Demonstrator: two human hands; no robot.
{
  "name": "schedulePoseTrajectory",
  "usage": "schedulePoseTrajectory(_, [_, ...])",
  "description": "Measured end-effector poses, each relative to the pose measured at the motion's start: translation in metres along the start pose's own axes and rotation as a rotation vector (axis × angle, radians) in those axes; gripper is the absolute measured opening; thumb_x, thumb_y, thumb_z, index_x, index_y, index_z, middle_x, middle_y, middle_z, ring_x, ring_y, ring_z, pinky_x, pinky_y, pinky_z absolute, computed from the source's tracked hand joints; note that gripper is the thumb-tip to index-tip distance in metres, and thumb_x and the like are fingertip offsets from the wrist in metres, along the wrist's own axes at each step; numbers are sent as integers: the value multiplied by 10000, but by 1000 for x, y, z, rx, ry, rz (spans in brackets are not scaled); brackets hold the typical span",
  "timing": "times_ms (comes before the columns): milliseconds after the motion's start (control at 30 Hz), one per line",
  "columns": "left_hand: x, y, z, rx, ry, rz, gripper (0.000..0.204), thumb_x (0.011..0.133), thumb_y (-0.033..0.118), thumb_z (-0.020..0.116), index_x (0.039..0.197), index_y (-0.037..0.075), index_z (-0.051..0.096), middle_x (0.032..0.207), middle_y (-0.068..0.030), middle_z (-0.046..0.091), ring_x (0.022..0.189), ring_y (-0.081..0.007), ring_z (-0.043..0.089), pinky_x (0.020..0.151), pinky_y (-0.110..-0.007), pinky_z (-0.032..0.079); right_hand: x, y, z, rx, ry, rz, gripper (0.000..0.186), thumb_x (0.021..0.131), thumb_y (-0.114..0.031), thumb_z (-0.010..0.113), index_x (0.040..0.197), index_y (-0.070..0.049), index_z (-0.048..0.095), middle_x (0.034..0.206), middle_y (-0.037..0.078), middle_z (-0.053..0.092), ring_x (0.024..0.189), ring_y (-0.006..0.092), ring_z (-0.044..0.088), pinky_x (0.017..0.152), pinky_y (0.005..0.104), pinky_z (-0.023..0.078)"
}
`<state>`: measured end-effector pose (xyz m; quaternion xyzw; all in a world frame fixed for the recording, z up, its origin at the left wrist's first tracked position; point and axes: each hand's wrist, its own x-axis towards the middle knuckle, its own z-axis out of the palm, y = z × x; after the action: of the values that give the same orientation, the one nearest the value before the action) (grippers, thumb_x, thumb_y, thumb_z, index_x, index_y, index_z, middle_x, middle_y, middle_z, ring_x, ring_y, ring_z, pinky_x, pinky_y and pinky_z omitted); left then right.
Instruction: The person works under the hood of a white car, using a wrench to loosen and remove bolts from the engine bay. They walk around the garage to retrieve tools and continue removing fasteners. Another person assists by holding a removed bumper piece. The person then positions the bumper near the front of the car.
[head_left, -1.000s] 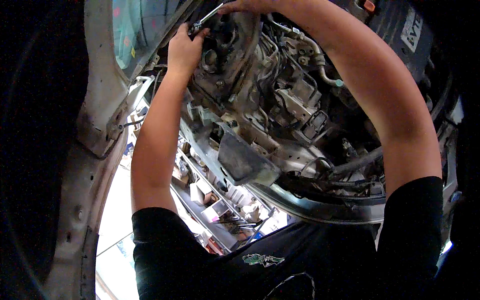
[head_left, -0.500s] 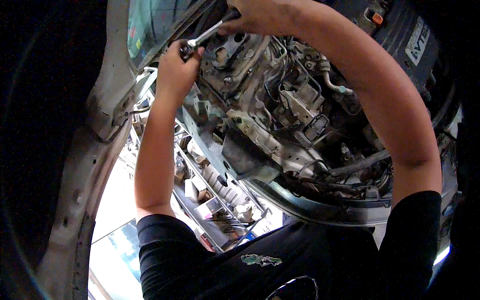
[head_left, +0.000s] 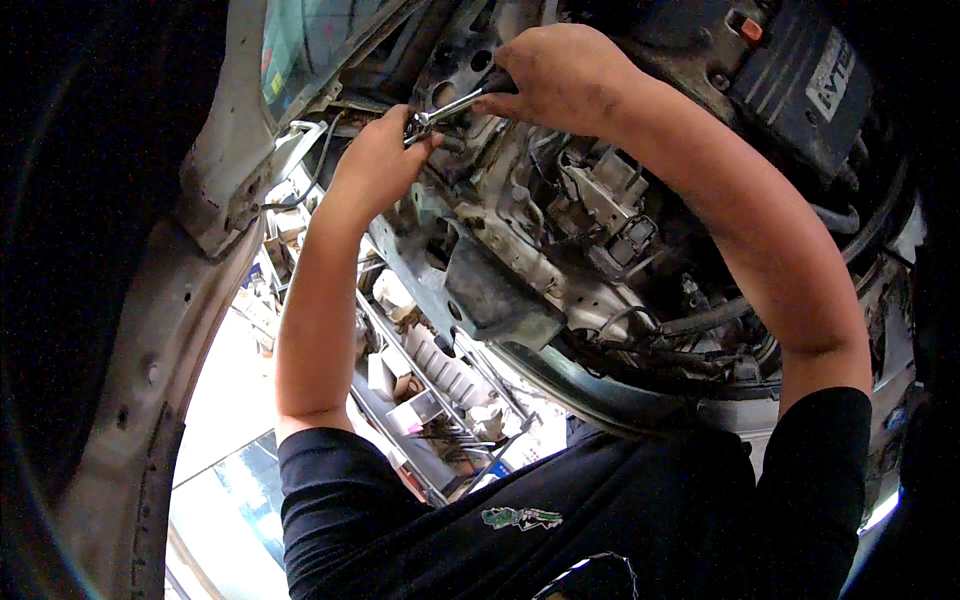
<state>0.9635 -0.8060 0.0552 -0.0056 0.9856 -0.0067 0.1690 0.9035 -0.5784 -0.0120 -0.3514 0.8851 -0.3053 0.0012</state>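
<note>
A ratchet wrench (head_left: 455,106) with a bright metal shaft and a dark handle spans between my two hands, slanting up to the right. My right hand (head_left: 562,82) is closed round its handle. At the lower end, the fingers of my left hand (head_left: 382,160) are closed about the ratchet's head; they partly cover it, and I cannot see whether a socket or bolt is there. Both hands are over the far left corner of an open car engine bay, close to a metal strut mount (head_left: 462,82) with round holes.
A black engine cover (head_left: 790,90) lies at the far right. Hoses, wiring and a metal block (head_left: 605,190) fill the bay's middle. The raised hood (head_left: 150,370) stands along my left. Beyond the fender (head_left: 545,375), a cart (head_left: 425,450) holds assorted parts and tools.
Both hands and the ratchet wrench have shifted right and nearer in the view. The wrench stays between them. The view of the engine bay has also moved slightly.
</note>
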Motion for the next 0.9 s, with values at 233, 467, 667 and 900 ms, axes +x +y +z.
schedulePoseTrajectory(233, [7,10,-10,125,-141,-35,413,881,302,663,1064,-50,546,1011,-280,633,1002,-444,594,842,-473,462,-24,-28,-1,124,-55,-24,265,876,-297,597,822,-42,643,702,158,645,687,361,656,615,457,540])
schedulePoseTrajectory(467, [12,1,-5,273,-136,163,273,836,187,653,1004,-16,584,986,-258,649,972,-428,611,836,-485,487,-61,-59,19,278,-19,-3,126,851,-137,549,832,-37,622,706,149,641,683,347,664,600,444,548])
schedulePoseTrajectory(667, [19,15,-6,209,-317,-43,426,880,344,662,1050,-42,603,984,-262,654,957,-445,611,826,-462,479,3,-5,9,-102,-180,-51,171,872,-188,569,952,-86,679,779,146,679,737,345,680,626,445,555])
schedulePoseTrajectory(900, [23,3,10,221,-155,-56,608,874,557,615,991,-39,628,927,-245,674,952,-395,647,822,-462,502,45,18,-22,-239,-363,-104,328,813,-348,648,1040,-116,699,1045,83,669,1006,297,604,800,434,492])
